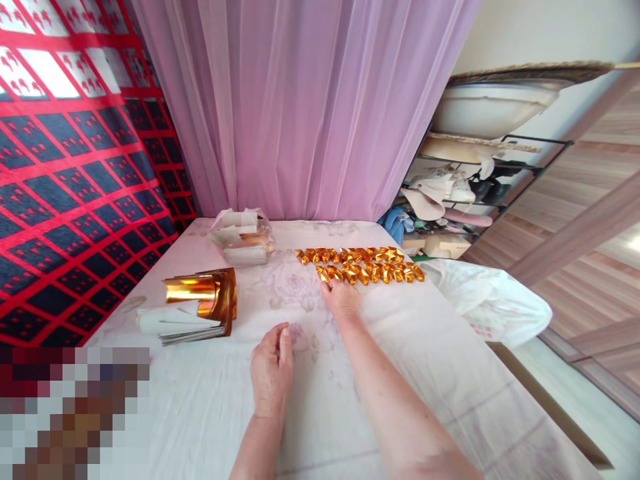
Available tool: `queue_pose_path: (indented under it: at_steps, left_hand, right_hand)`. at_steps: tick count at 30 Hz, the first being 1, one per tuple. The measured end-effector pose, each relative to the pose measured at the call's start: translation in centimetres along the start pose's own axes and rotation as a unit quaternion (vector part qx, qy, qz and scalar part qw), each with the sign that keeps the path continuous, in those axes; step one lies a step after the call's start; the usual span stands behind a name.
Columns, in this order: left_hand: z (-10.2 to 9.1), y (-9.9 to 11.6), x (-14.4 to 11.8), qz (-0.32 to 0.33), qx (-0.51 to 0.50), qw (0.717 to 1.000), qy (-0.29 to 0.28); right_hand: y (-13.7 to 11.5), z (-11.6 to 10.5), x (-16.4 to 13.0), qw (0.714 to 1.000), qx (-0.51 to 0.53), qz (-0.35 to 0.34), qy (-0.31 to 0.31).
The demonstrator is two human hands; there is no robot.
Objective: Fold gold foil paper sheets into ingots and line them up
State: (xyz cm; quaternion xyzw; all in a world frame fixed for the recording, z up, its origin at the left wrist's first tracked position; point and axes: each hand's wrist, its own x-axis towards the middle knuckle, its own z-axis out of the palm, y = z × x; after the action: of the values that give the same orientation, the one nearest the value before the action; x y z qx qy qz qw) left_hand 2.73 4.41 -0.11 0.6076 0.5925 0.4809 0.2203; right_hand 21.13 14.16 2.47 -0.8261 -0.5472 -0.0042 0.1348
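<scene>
Two rows of folded gold foil pieces sit on your cloth-covered tabletop (430,340) at about 4 o'clock. Clock is set on the middle of your view, 12 up. Far row (370,255) and near row (373,273) run side by side, close together; the near one starts further toward 3 and reaches out past the far one.

Your right hand (343,300), at 5, has its fingertips at the inner end piece of the near row. Can't tell if you're pinching that piece or just pressing on it; the hand itself covers the contact. Your left hand (273,373), at 7, is relaxed: fingers loosely curled, thumb uppermost, nothing seen in its grasp. Hands are apart.

At 8 you've got a stack of foil sheets (193,291), bent over, gold faces and white backs showing, well clear of both hands. At 9, just beyond that stack, a clear bag (245,239) with more white and gold sheets inside.

Surroundings: purple curtain (300,107) at 12, red-and-dark checked cloth (90,173) between 9 and 10, loaded rack (557,141) at 2, white plastic bag (505,307) between 3 and 4, against the tabletop edge. Outer 8 o'clock corner is pixelated; can't read it.
</scene>
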Motion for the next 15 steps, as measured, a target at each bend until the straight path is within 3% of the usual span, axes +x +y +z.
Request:
queue_pose_path:
  at_steps: [7,15]
  left_hand:
    - [0.2,-0.2,0.0,0.002,0.0,1.0,0.0]
    - [0.2,-0.4,0.1,-0.01,0.0,1.0,-0.004]
  right_hand:
    - [1.1,-0.3,-1.7,0.999,0.034,0.002,-0.026]
    - [2.7,-1.0,-2.7,0.996,0.066,0.056,-0.03]
